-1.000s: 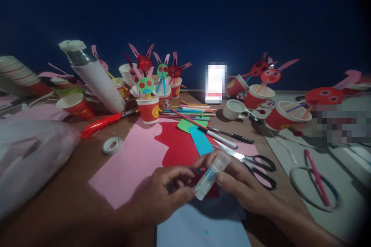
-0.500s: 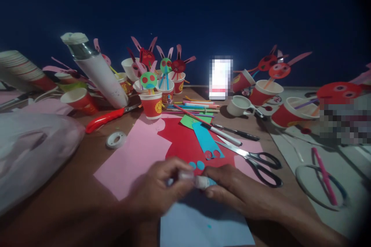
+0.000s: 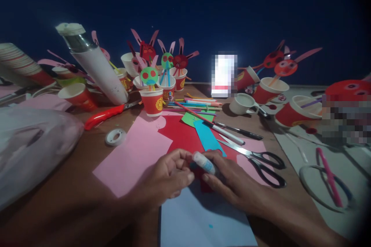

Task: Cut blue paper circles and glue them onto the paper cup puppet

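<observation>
A brown counter [image 3: 89,148] bears all the materials. At its left side lies a pale plastic bag [image 3: 37,150]; behind the bag, a white bottle [image 3: 97,75] appears tilted. A pink sheet [image 3: 136,158] lies beside a red sheet [image 3: 181,135], with a pale sheet [image 3: 199,220] nearest the viewer. Above these are 2 hands. The left hand [image 3: 171,175] has curled fingers; whether they enclose anything cannot be told. The right hand [image 3: 228,179] is clamped on a small labelled tube, described below. Scissors [image 3: 261,162] lie to its right, blades slightly parted. A red cup [image 3: 151,102] stands upright, topped by a green paper face [image 3: 149,76] with 2 red discs. A blue strip [image 3: 208,139] overlies the red sheet. The tube [image 3: 204,162] slants between the 2 hands, its pale end near the left fingers. Smallest is a blue speck [image 3: 211,226] on the pale sheet.
</observation>
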